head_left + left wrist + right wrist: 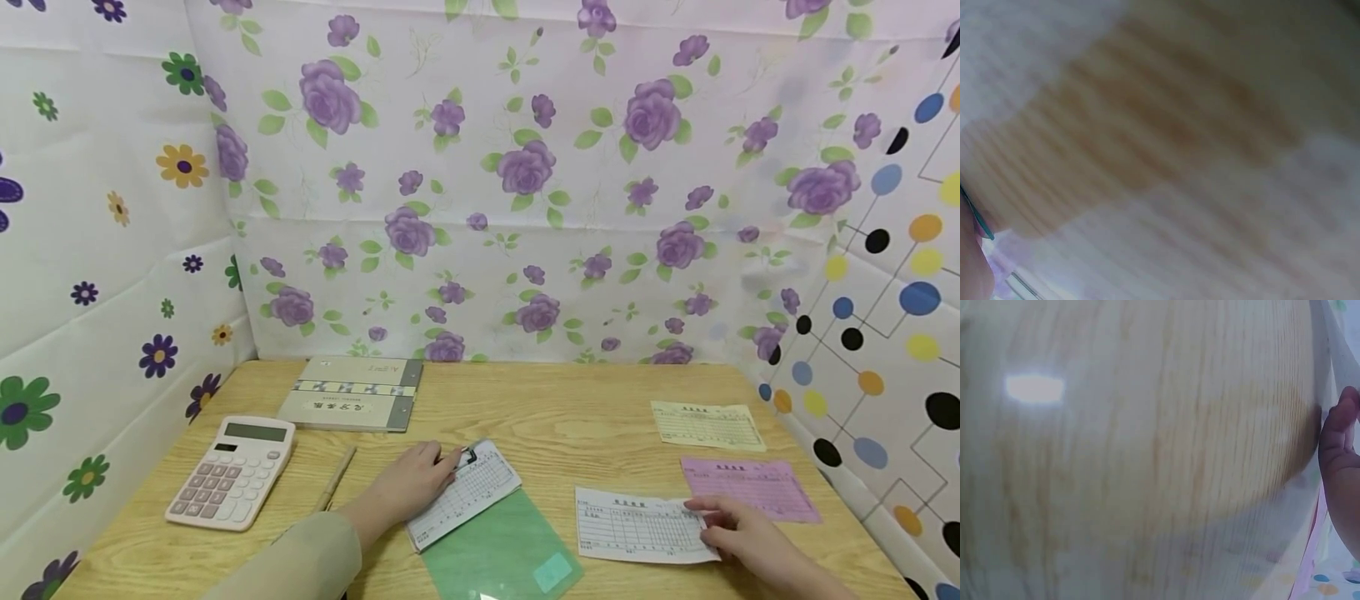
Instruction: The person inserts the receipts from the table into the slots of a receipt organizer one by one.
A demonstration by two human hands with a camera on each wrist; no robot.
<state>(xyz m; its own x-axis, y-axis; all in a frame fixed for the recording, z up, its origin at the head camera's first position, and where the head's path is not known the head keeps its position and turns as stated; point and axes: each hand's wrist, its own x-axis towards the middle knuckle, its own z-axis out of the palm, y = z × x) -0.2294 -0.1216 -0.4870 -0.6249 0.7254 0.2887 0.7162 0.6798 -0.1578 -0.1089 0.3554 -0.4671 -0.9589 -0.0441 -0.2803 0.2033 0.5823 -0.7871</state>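
Observation:
My left hand (416, 483) rests over the left edge of a pad of printed forms (472, 492), fingertips right at a black clip (468, 457) on its upper end. The pad lies tilted on a green sheet (495, 546) with a pale blue label. My right hand (742, 537) pinches a white printed form (637, 527) at its right edge, thumb and index finger on it. In the right wrist view the fingers (1341, 425) hold the paper at the frame's edge. Only a bit of my left hand (974, 269) shows in the left wrist view.
A pink form (750, 490) and a yellow form (708, 425) lie at the right of the wooden table (555, 417). On the left are a calculator (231, 473), a thin stick-like pen (337, 477) and a grey-beige folder (352, 394). Patterned curtains (495, 208) enclose the table.

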